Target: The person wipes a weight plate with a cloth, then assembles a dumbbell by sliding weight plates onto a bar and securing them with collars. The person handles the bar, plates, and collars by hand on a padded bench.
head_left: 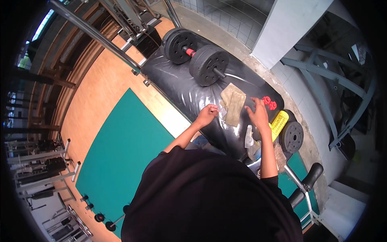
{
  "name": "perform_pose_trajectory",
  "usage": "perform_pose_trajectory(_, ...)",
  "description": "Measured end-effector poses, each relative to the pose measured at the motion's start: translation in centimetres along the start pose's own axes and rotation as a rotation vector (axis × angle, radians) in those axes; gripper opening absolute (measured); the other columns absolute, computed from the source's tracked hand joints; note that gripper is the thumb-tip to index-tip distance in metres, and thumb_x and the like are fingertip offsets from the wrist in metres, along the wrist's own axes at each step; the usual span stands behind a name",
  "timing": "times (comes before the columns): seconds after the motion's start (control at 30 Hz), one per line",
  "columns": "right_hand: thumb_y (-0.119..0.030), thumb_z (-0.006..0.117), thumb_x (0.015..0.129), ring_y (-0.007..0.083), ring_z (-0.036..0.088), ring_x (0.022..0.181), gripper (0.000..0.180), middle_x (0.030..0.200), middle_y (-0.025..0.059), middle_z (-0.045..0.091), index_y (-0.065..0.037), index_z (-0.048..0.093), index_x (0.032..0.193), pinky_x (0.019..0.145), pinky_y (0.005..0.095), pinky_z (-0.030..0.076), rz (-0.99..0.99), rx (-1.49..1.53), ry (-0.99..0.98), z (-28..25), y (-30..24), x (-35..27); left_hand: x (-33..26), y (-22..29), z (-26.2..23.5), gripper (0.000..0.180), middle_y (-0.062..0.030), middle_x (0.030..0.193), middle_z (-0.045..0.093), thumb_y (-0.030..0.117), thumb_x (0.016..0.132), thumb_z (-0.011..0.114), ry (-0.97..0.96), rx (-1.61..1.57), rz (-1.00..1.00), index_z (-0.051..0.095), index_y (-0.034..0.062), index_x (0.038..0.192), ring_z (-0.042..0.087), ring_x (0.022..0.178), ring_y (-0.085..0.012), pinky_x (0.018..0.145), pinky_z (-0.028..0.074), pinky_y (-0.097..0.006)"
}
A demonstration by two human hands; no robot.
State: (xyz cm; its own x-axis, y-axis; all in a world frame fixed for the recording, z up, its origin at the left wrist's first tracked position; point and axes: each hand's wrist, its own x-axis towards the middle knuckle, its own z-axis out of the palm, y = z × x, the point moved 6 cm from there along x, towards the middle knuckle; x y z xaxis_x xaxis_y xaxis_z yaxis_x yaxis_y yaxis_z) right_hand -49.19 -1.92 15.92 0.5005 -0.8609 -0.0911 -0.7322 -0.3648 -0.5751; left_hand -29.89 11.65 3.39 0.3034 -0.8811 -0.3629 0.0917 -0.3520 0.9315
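I can steer between the hands [206, 116] [259, 116], over the black counter [250, 78] and its low-lying cloth [235, 105]. Farther up, the dumbbell [203, 62] blocks me; rightward, red collars [266, 100], a yellow cylinder [279, 124] and a weight plate [289, 139] hem me in.

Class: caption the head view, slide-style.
Left hand and right hand flank a tan cloth near a dumbbell on a black bench.

Wood-toned floor [94, 101], partly covered by a broad green mat [125, 137]; exercise machines [44, 165] crowd the far left side. Upper right, a pale pillar [292, 24] stands beside a gridded surface [231, 18] (tile or mesh, cannot tell which), with a grey metal frame [320, 86] farther right. Bright, whitish light shows through openings [42, 26] at upper left.
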Motion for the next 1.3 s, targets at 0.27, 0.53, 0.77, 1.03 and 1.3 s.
perform_pose_trajectory(0.27,-0.021,0.052,0.088,0.0419,0.054,0.102,0.051,0.135,0.0226,0.031,-0.025,0.038,0.136,0.075,0.0439,0.054,0.156,-0.800,-0.228,14.8,-3.8,0.5,-16.5,-4.5,-9.5,0.032,-0.0025,0.094,0.062,0.028,0.089,0.060,0.185,-0.142,-0.121,0.056,0.0045,0.110,0.061,0.082,-0.0105,0.072,0.047,-0.026)
perform_pose_trajectory(0.53,-0.015,0.042,0.090,0.0399,0.058,0.092,0.028,0.116,0.0213,0.045,-0.015,0.050,0.117,0.073,0.0457,0.052,-0.257,-0.724,0.019,14.7,-1.0,3.0,-38.8,-17.3,-13.9,0.023,-0.0055,0.092,0.064,0.016,0.086,0.060,0.926,-0.506,-0.252,0.059,-0.0011,0.101,0.058,0.076,-0.0117,0.069,0.049,-0.025)
perform_pose_trajectory(0.77,-0.030,0.054,0.086,0.0402,0.057,0.102,0.038,0.119,0.0238,0.048,-0.011,0.049,0.118,0.081,0.0478,0.049,-0.154,-0.711,-0.060,14.0,-0.5,6.7,-47.6,-18.7,-12.0,0.024,-0.0055,0.094,0.064,0.018,0.088,0.059,1.096,-0.643,-0.316,0.059,0.0015,0.105,0.058,0.072,-0.0102,0.065,0.048,-0.024)
perform_pose_trajectory(1.03,-0.043,0.057,0.085,0.0466,0.024,0.132,0.073,0.144,0.0267,0.023,-0.009,0.024,0.141,0.097,0.0547,0.038,0.096,-0.862,-0.286,15.1,0.0,4.6,-49.0,-19.5,-10.6,0.024,-0.0028,0.094,0.064,0.021,0.088,0.059,1.061,-0.657,-0.300,0.059,0.0040,0.105,0.057,0.071,-0.0077,0.064,0.047,-0.023)
perform_pose_trajectory(1.3,-0.033,0.060,0.083,0.0452,0.007,0.138,0.082,0.150,0.0262,0.004,-0.012,0.011,0.146,0.103,0.0649,0.022,-0.035,-0.726,-0.026,17.8,-0.6,-2.7,-46.2,-20.2,-9.5,0.027,0.0015,0.096,0.065,0.029,0.091,0.057,0.886,-0.548,-0.438,0.058,0.0101,0.109,0.058,0.078,-0.0062,0.064,0.045,-0.022)
